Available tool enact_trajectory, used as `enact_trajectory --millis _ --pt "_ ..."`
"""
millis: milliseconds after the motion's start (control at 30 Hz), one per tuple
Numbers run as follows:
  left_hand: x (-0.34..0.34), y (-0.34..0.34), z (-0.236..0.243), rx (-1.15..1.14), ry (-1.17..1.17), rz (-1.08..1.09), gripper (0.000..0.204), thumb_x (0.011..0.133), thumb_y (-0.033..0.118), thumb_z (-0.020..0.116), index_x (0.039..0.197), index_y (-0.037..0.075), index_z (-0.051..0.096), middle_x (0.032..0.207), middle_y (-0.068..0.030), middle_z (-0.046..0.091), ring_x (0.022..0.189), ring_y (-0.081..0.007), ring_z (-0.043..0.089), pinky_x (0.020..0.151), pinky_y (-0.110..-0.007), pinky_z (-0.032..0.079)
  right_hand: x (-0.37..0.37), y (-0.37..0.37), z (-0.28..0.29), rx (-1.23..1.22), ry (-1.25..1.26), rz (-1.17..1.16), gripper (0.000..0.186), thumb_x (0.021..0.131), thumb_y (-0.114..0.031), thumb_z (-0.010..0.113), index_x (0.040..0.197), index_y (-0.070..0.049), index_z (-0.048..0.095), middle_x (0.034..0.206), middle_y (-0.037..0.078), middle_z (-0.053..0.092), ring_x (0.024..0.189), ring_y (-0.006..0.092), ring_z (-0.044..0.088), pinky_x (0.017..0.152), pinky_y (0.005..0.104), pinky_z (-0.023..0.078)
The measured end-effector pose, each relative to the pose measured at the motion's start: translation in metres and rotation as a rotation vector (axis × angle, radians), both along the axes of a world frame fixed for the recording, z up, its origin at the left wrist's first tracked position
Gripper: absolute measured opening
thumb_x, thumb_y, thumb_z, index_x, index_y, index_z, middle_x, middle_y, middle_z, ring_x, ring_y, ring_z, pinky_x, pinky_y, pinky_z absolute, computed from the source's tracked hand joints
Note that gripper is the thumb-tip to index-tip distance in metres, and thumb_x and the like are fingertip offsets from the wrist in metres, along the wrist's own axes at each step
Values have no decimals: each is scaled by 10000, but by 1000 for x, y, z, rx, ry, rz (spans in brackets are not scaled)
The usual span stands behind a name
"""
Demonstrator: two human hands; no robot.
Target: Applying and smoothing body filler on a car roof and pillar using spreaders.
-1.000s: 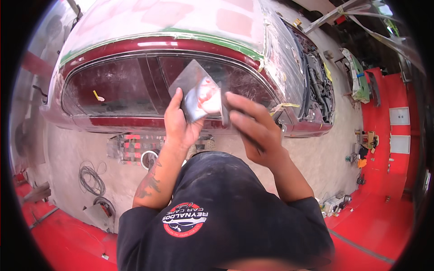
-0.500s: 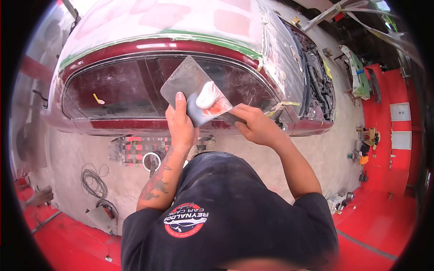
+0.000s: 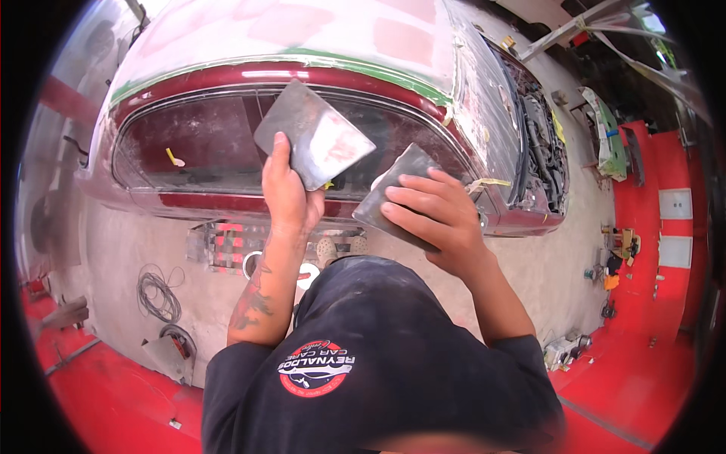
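My left hand (image 3: 291, 185) grips a square grey metal plate (image 3: 291, 110) from below, its thumb on the near corner. A white, smooth patch of paste (image 3: 333, 144) with reddish streaks lies on the plate's right part. Just to the right, my right hand (image 3: 442, 216) has its fingers over a second dark metal plate (image 3: 412, 163), held apart from the first and slanted. Behind both plates is the maroon side of a car (image 3: 197, 200) with dusty windows.
The car's roof (image 3: 348, 26) has pinkish-white patches and green-edged masking; its engine bay (image 3: 544, 144) is exposed at right. On the floor are coiled cable (image 3: 159, 295), a red-and-grey low rack (image 3: 231, 253) and white rings. A green panel (image 3: 605, 136) and assorted tools (image 3: 624, 242) stand at right.
The right plate has moved away from the left one and turned, showing more of its surface. The left plate has shifted slightly up and left; its white lump now looks flattened.
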State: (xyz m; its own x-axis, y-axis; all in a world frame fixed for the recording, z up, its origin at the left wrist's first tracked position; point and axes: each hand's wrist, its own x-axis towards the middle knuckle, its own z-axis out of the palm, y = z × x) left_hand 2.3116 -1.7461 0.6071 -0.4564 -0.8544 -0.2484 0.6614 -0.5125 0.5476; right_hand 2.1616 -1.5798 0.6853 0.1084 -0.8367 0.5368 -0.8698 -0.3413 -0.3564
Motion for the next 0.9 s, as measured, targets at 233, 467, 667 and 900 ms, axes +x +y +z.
enact_trajectory --millis 233,467,667,900 --pt "-5 34 -3 199 148 -249 502 1115 351 391 1404 -43 509 1351 -181 627 1242 -321 632 1083 -472 506 -17 -18 -31 126 -213 -18 645 773 187 614 1372 -53 602 1403 219 570 1250 390 612 1047 439 506" --pt "-14 37 -18 -204 -117 23 576 1112 481 403 1409 -4 495 1339 -128 613 1210 -247 631 1037 -418 521 -36 -31 -22 12 -138 -311 596 705 110 632 1272 -74 657 1223 148 655 1150 368 627 969 461 516" --pt "-22 42 -46 -376 -396 85 580 1097 533 420 1331 15 537 1215 -96 643 1059 -164 650 814 -310 548 -1 -30 -15 188 16 -186 545 700 114 582 1216 -34 678 1189 102 696 1116 313 631 909 423 464" --pt "-30 49 -69 -373 -521 56 608 1095 549 414 1238 -11 602 1147 -82 648 1002 -147 628 798 -298 524 -4 -29 -6 252 26 -189 553 713 123 563 1228 -37 680 1195 112 694 1129 316 627 946 426 462"
